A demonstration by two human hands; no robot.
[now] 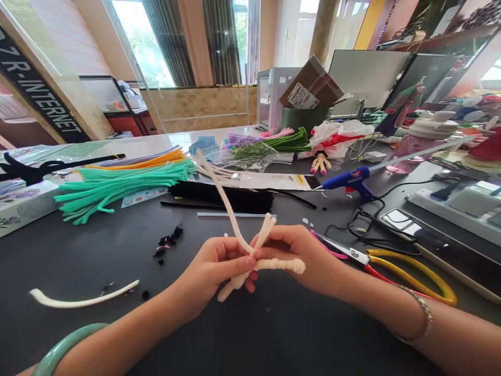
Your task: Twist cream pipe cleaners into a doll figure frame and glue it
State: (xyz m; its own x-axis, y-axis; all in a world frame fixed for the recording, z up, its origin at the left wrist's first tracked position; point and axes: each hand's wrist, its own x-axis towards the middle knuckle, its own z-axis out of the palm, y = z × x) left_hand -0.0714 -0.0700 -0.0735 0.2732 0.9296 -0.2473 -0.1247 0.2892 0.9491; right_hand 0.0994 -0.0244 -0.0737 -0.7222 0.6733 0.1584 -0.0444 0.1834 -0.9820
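Head view: left hand (pixel 213 274), right hand (pixel 297 256), grips clenched on fuzzy twisted cream pipe cleaners (pixel 279 265).

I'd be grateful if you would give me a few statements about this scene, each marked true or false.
The left hand and the right hand both hold cream pipe cleaners: true.
The blue hot glue gun rests in the right hand: false; it lies on the dark table, beyond the hands.
A green bangle circles the left wrist: true.
A loose cream pipe cleaner lies to the right of the hands: false; it lies to their left.
A silver bracelet circles the right wrist: true.
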